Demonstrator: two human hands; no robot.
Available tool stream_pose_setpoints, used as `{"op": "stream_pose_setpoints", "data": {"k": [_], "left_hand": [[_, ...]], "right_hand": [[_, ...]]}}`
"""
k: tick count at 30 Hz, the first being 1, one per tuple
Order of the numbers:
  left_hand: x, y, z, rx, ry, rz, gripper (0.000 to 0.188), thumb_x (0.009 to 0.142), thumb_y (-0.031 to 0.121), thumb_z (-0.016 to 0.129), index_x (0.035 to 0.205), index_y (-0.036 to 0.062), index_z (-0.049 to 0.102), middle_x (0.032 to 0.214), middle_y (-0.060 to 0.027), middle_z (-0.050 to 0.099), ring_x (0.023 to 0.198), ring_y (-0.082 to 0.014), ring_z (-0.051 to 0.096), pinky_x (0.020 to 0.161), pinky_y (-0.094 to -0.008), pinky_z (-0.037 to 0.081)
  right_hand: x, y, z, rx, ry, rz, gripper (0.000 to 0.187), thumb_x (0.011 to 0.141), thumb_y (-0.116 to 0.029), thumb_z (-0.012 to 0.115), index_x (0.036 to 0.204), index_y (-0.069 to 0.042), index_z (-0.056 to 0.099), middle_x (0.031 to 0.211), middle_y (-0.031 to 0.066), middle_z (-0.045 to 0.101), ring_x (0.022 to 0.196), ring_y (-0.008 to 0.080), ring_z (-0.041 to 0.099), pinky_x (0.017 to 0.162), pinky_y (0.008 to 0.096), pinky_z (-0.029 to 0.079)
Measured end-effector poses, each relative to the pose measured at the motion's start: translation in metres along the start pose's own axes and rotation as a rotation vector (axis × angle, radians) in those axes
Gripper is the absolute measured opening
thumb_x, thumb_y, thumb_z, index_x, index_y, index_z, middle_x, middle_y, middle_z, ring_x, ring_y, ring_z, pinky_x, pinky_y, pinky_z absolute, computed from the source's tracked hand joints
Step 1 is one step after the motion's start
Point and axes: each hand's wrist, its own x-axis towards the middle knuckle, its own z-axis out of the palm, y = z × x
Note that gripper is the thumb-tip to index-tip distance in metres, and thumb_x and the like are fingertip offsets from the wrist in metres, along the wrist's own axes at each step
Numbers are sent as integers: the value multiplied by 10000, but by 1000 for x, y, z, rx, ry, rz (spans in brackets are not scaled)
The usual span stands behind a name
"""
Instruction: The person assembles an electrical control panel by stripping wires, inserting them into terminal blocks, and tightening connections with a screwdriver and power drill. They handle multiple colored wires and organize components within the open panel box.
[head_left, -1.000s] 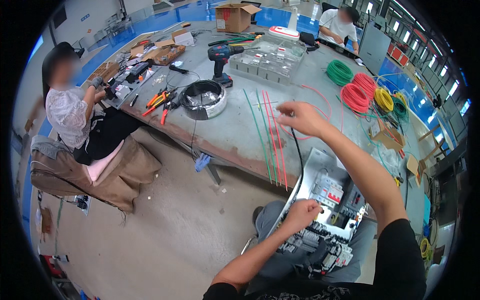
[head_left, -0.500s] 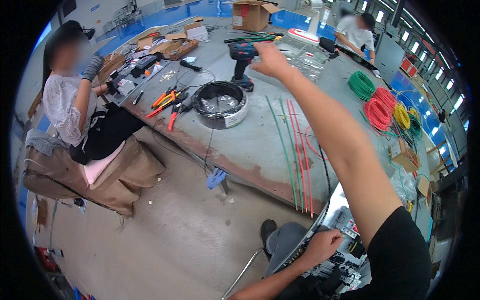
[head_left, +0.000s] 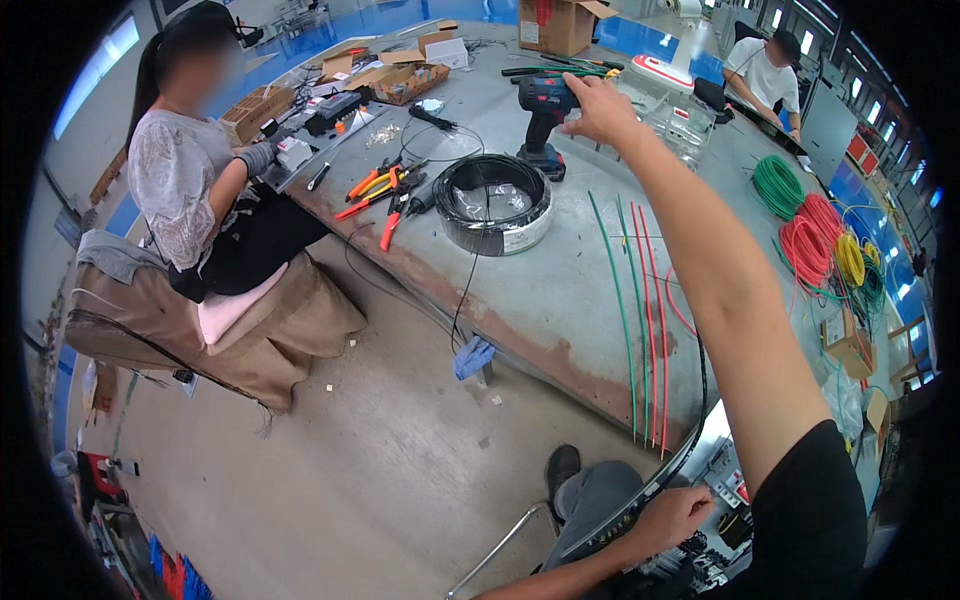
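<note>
A dark cordless drill (head_left: 546,112) stands upright on its battery on the grey table. My right hand (head_left: 603,108) reaches far across the table and is closed around the rear end of the drill. Low in the view, my left hand (head_left: 680,517) is curled just above an electrical panel (head_left: 722,474) with wired parts, close to my lap. What its fingers hold, if anything, is hidden. A coil of black cable (head_left: 495,205) lies left of the drill. Cut green wires (head_left: 617,300) and red wires (head_left: 651,320) lie lengthwise below my right forearm.
Pliers with orange and red handles (head_left: 388,195) lie left of the coil. Wire coils, including a green one (head_left: 777,186) and a red one (head_left: 806,250), are at the right. A gloved co-worker (head_left: 190,170) sits at the left; another person (head_left: 765,80) works at the far right.
The whole view has shifted, so the table sits further right. My right hand stays at the drill and my left at the panel. The co-worker's raised gloved hand has come down to a pale part.
</note>
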Motion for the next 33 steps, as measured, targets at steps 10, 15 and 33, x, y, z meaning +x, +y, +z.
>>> {"op": "stream_pose_setpoints", "data": {"k": [10, 15, 33], "left_hand": [[-3, -1, 3, 36, -1, 13, 195, 981, 187, 664, 1015, -3, 684, 789, -186, 669, 701, -308, 666, 660, -413, 501], [-2, -1, 3, 45, -26, -53, 223, 985, 224, 709, 984, 2, 697, 736, -101, 666, 643, -147, 586, 624, -345, 490], [0, 7, 8, -44, -41, -198, 133, 986, 133, 730, 983, 1, 728, 657, 42, 594, 513, -29, 463, 467, -214, 331]], "right_hand": [[-36, -12, -20, 360, 87, 243, 610, 725, -276, 866, 1259, -79, 646, 1116, 242, 741, 1076, 420, 702, 941, 477, 560], [-88, 68, -130, 484, -4, 83, 534, 739, -285, 877, 1175, -18, 724, 1034, 191, 764, 920, 312, 745, 830, 421, 583], [-605, 178, -493, 176, -260, 311, 839, 691, -159, 823, 1481, -84, 547, 1083, 194, 734, 995, 402, 699, 894, 476, 535]]}}
